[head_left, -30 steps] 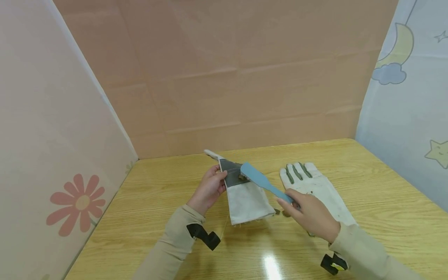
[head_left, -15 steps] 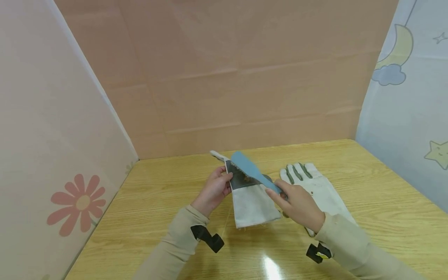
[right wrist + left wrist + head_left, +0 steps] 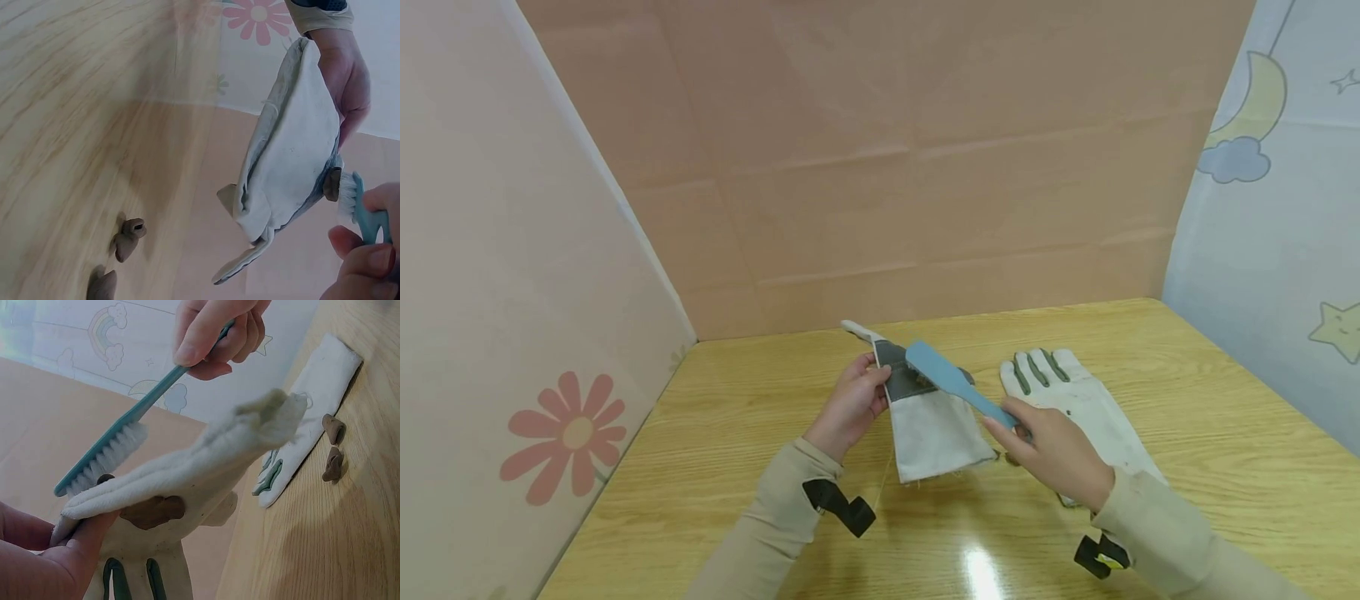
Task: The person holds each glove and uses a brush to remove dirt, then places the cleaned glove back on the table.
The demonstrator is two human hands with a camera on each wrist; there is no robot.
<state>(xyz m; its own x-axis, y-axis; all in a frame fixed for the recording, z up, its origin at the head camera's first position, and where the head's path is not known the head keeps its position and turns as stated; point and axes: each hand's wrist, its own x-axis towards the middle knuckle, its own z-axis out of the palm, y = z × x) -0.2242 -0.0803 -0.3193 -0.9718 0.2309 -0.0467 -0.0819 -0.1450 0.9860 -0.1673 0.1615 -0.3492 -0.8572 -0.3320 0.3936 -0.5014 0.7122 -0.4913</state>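
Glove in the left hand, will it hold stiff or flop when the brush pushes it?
Probably floppy: the glove looks like cloth. It may swing under the brush, since the left hand pinches only one edge.

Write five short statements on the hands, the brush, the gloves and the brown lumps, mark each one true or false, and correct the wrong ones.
1. The right hand grips the blue brush. True.
2. The bristles of the brush are black. False: the bristles are white.
3. The left hand holds a glove above the table. True.
4. The other glove lies with its fingers toward the person. False: the other glove's fingers point away from the person.
5. Brown lumps lie on the table. True.
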